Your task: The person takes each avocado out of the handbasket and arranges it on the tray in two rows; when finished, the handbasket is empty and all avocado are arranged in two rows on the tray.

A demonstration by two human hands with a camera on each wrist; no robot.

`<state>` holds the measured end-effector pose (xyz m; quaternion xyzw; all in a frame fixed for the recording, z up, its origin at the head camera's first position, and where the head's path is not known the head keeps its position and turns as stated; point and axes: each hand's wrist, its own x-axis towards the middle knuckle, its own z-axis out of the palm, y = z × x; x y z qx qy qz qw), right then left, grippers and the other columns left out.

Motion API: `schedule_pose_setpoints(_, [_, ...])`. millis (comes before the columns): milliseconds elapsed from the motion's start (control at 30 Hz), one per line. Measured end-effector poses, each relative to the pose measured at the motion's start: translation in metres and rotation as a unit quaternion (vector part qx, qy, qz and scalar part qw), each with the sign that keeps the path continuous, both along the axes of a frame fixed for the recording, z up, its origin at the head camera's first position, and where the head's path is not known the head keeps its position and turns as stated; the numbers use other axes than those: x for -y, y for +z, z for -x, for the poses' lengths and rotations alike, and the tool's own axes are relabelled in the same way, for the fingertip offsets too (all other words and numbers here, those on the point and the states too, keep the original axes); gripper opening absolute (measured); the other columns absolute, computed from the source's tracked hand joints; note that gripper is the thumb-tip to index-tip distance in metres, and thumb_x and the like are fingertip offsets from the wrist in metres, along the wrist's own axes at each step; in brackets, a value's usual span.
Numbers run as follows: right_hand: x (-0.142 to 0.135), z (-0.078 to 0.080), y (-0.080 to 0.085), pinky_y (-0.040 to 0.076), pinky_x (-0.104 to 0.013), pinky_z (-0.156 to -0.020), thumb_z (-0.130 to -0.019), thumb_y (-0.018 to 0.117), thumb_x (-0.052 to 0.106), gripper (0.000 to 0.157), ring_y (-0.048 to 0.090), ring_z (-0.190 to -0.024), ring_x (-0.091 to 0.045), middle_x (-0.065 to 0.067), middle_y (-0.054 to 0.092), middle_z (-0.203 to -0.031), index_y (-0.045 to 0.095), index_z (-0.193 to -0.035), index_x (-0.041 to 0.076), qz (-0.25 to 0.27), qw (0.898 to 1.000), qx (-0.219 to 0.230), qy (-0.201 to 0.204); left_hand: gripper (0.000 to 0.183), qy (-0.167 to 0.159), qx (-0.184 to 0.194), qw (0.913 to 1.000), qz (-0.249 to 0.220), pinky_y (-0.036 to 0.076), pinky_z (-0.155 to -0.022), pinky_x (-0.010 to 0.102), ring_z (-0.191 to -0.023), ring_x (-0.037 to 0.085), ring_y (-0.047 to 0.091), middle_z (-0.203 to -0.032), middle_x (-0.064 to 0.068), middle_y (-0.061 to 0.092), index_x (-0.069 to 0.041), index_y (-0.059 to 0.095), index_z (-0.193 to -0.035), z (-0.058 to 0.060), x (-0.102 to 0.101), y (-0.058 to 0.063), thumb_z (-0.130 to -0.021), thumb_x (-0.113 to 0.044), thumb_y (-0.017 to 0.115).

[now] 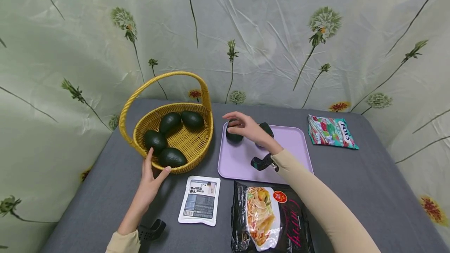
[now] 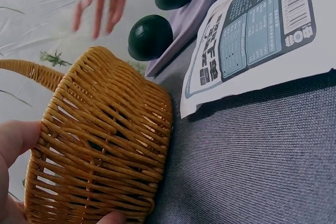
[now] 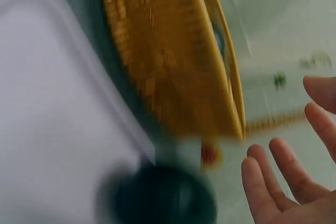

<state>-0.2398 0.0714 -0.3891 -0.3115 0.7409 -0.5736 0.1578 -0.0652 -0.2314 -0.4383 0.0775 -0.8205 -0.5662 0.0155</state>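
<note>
A yellow wicker basket (image 1: 190, 143) with a tall handle holds several dark green avocados (image 1: 172, 157). My left hand (image 1: 149, 184) holds its near side, with the thumb at the rim and a fingertip low against the woven wall in the left wrist view. Over the lilac tray (image 1: 299, 155), my right hand (image 1: 250, 128) hovers above one avocado (image 1: 233, 139) with its fingers spread and nothing in them. A second avocado (image 1: 268, 129) lies behind that hand, partly hidden. In the right wrist view, a blurred avocado (image 3: 165, 198) appears below the fingers.
Between basket and tray, nearer me, lies a white printed pouch (image 1: 199, 200). A black noodle packet (image 1: 270, 218) lies in front of the tray. To the tray's right is a teal and red snack bag (image 1: 332, 132). A floral curtain (image 1: 267, 50) hangs behind the grey table.
</note>
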Motion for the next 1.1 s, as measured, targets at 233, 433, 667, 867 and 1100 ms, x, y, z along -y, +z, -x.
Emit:
schedule_pose_setpoints(233, [0.083,-0.013,-0.001,0.042,-0.034,-0.096,-0.093,0.059,0.001,0.039,0.051,-0.118,-0.034,-0.017,0.052,-0.131,0.052,-0.131,-0.003,-0.019,0.990,-0.038,0.133,0.086,0.002,0.006,1.0000,0.000,0.011,-0.106,0.063,-0.141,0.039,-0.003,-0.155,0.019,-0.012,-0.015,-0.007,-0.154,0.001,0.000,0.001,-0.097,-0.027,0.057])
schedule_pose_setpoints(433, [0.133,-0.023,-0.005,0.038,-0.033,-0.100,-0.092,0.059,0.001,0.039,0.045,-0.125,-0.031,-0.017,0.051,-0.133,0.053,-0.130,-0.002,-0.082,0.969,-0.043,0.228,0.085,0.002,0.006,1.0000,-0.007,0.011,-0.105,0.063,-0.140,0.040,-0.003,-0.154,0.020,-0.012,-0.015,-0.007,-0.154,0.002,0.000,0.000,-0.098,-0.025,0.056])
schedule_pose_setpoints(667, [0.162,-0.032,-0.011,0.037,-0.023,-0.096,-0.090,0.064,0.005,0.039,0.046,-0.120,-0.014,-0.008,0.052,-0.133,0.057,-0.128,0.006,-0.176,0.952,-0.041,0.247,0.083,-0.002,0.004,1.0000,-0.008,0.011,-0.105,0.064,-0.140,0.041,-0.003,-0.154,0.021,-0.011,-0.014,-0.007,-0.154,0.001,0.001,-0.002,-0.098,-0.023,0.055])
schedule_pose_setpoints(867, [0.161,-0.030,-0.012,0.038,-0.021,-0.091,-0.090,0.064,0.006,0.036,0.048,-0.112,-0.009,-0.005,0.053,-0.131,0.058,-0.126,0.010,-0.189,0.948,-0.059,0.248,0.084,-0.001,0.009,0.9999,-0.006,0.010,-0.105,0.065,-0.140,0.041,-0.003,-0.154,0.020,-0.011,-0.015,-0.007,-0.154,0.001,0.000,-0.002,-0.098,-0.024,0.055])
schedule_pose_setpoints(1100, [0.130,-0.014,0.003,0.039,-0.026,-0.084,-0.092,0.061,0.012,0.043,0.045,-0.100,-0.012,-0.006,0.052,-0.129,0.054,-0.134,0.012,-0.115,0.968,-0.080,0.210,0.083,0.003,0.005,1.0000,-0.005,0.010,-0.105,0.064,-0.140,0.041,-0.004,-0.154,0.021,-0.012,-0.014,-0.007,-0.154,0.001,0.000,-0.001,-0.098,-0.021,0.054])
